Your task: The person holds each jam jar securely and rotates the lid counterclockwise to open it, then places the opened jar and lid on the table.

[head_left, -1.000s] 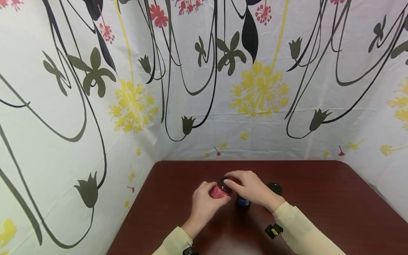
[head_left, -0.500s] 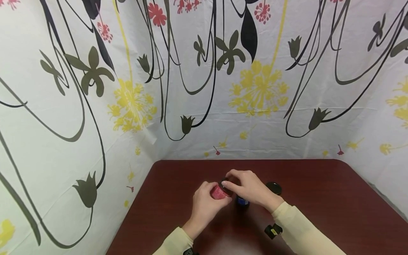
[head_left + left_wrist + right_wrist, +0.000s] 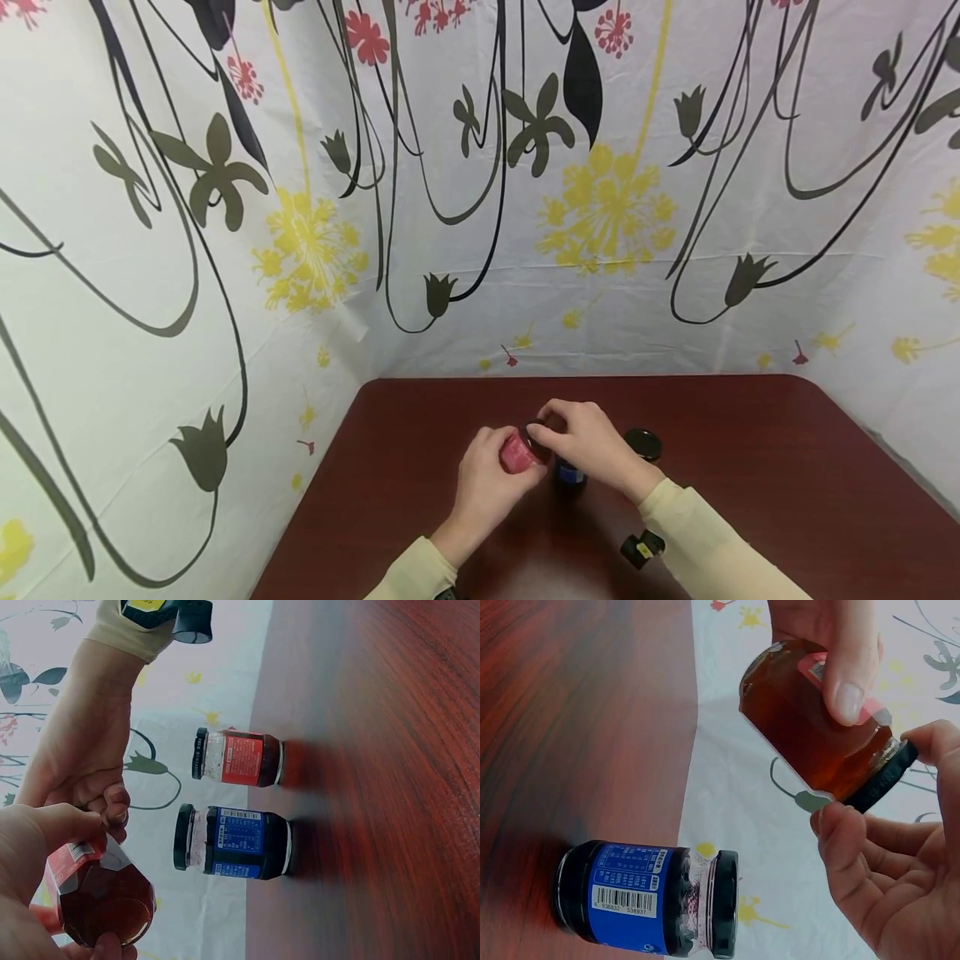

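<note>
My left hand (image 3: pixel 480 479) grips a glass jar (image 3: pixel 517 454) of amber contents with a pinkish-red label, its fingers and thumb around the body. The jar is held above the table, tilted, its black lid (image 3: pixel 881 778) towards my right hand (image 3: pixel 588 442). Right thumb and fingers pinch the rim of that lid, which sits on the jar's mouth in the right wrist view. Just beyond, a dark jar with a blue label (image 3: pixel 240 841) stands upright on the table, partly hidden behind my right hand in the head view.
Another jar with a red label (image 3: pixel 242 759) and black lid stands to the right of the blue-labelled one. All are over a dark reddish-brown wooden table (image 3: pixel 735 467). A flower-patterned white cloth (image 3: pixel 480 333) hangs behind and beside the table.
The held jar has tipped slightly further, its lid end leaning more to the right. Both hands stay on it, with only small shifts of the fingers.
</note>
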Motion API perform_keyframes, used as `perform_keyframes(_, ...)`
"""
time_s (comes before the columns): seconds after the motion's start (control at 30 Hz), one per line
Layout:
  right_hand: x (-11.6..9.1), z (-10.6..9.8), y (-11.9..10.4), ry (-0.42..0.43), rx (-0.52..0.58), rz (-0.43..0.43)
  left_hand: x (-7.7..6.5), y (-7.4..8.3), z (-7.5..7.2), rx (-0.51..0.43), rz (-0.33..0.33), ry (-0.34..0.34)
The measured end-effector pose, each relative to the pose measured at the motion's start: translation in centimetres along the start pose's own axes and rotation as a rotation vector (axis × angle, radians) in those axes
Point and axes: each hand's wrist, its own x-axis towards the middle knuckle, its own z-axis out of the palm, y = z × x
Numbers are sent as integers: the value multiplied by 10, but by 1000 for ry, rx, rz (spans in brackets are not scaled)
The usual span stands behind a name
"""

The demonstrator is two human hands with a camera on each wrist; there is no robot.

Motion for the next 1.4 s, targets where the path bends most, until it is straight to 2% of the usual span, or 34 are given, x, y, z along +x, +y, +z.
perform_keyframes(0.2, 0, -4, 1, 66, 15, -2, 0, 2, 1, 9, 33, -16)
perform_keyframes(0.37, -1, -6, 2, 68, 38, -21, 0, 2, 2, 13, 61, 13)
perform_keyframes(0.63, -4, -8, 1, 64, 76, -78, -1, 1, 0, 59, 188, 69)
perform_keyframes(0.83, -6, -9, 0, 71, 98, -98, 0, 2, -3, 67, 244, 84)
perform_keyframes(0.97, -6, -9, -1, 73, 120, -107, 1, 3, -7, 69, 253, 89)
perform_keyframes(1.27, -6, -8, -3, 84, 135, -162, 0, 6, -13, 61, 217, 56)
perform_keyframes(1.4, -6, -7, -2, 91, 135, -197, 0, 7, -15, 51, 229, 61)
